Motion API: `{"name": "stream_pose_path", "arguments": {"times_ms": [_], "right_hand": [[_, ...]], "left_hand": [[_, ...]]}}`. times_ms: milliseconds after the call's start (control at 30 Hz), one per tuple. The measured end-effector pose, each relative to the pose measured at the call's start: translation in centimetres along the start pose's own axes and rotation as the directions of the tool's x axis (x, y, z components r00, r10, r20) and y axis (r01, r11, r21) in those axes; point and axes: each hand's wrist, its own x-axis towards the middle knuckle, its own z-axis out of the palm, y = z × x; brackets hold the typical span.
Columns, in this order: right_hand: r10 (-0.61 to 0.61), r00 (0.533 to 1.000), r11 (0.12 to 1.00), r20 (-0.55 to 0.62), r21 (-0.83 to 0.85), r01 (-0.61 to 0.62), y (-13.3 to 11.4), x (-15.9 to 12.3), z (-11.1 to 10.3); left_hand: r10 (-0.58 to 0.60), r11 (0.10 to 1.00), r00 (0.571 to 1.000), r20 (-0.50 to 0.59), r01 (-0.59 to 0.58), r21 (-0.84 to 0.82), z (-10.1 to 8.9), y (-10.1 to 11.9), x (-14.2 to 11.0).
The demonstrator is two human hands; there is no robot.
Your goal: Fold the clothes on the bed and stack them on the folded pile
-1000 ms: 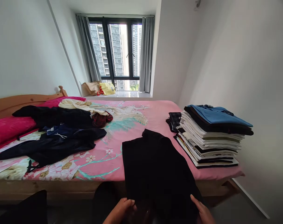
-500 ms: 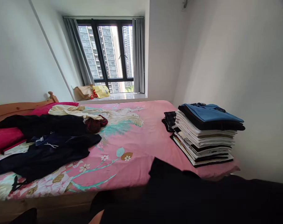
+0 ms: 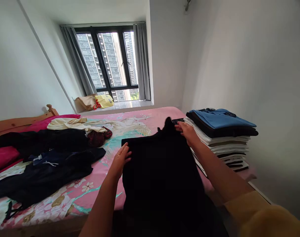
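A plain black garment (image 3: 162, 177), its exact kind unclear, hangs spread between my hands over the near edge of the bed. My left hand (image 3: 120, 159) grips its upper left side, fingers over the front. At the upper right corner, my right hand (image 3: 187, 132) holds the cloth, with a bunched black bit sticking up beside it. The garment's lower part runs out of view at the bottom. Just right of my right hand stands a tall stack of folded clothes (image 3: 216, 141), with a blue folded garment (image 3: 213, 118) on top.
Dark loose clothes (image 3: 58, 169) lie heaped on the left of the bed, beside a cream cloth (image 3: 73, 124) and pink pillows (image 3: 4, 156). A pink floral sheet (image 3: 160, 115) covers the bed. Bags (image 3: 104, 100) sit on the windowsill, and a white wall rises at right.
The black garment has come up from the bottom right and now hangs upright in front of me. Both my hands have come into clear view on it. The view has shifted slightly.
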Motion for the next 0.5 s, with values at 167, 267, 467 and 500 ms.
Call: {"name": "stream_pose_path", "arguments": {"times_ms": [167,267,467,500], "right_hand": [[0.089,0.990,0.993,-0.110,-0.062,-0.097,9.6,-5.7,-2.2],[0.287,0.926,0.940,-0.245,-0.116,-0.322,17.4,-15.3,-6.5],[0.633,0.748,0.768,-0.199,0.036,-0.640,25.3,-27.4,-9.8],[0.637,0.751,0.769,-0.177,0.074,-0.635,25.4,-27.2,-9.4]], "left_hand": [[-0.059,0.987,0.991,-0.120,0.076,0.145,-4.0,-8.1,-1.4],[-0.222,0.946,0.942,-0.254,0.270,0.177,-8.3,-14.5,-5.6],[-0.445,0.854,0.830,-0.335,0.506,0.121,-11.6,-21.2,-10.6],[-0.489,0.843,0.812,-0.319,0.534,0.067,-11.3,-21.3,-10.7]]}}
